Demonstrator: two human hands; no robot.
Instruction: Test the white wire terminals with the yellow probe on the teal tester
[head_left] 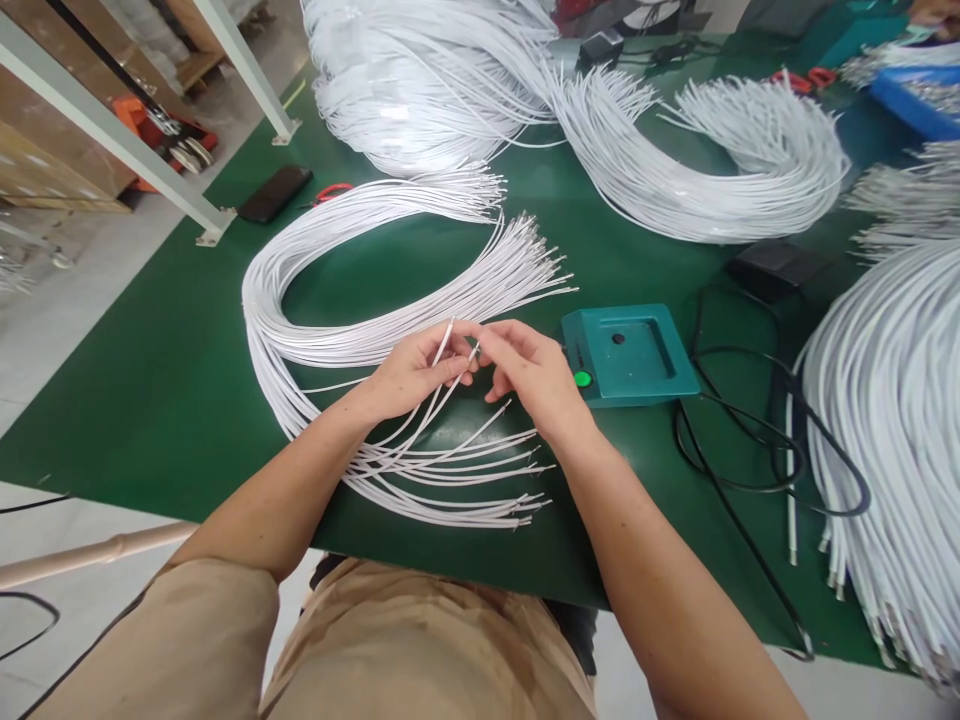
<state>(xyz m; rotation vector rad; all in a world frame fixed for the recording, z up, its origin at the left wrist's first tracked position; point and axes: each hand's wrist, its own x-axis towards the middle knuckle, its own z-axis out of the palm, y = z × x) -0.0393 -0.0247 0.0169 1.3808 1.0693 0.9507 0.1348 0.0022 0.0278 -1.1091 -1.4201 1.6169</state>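
My left hand [416,375] is closed around a few thin white wires [442,350], their stripped ends sticking up between its fingers. My right hand [529,370] pinches the tip of one of those wires just beside the left hand's fingertips. Both hands hover over a curved bundle of white wires [300,340] lying on the green table [172,370]. That bundle's near ends [517,490] fan out below my wrists. A small teal box [626,355] with a green button sits right beside my right hand.
Larger white wire bundles lie at the back [420,90], back right [750,170] and far right [892,420]. Black cables [742,450] loop right of the teal box. A black phone [274,193] and red-handled scissors [331,190] lie at the back left.
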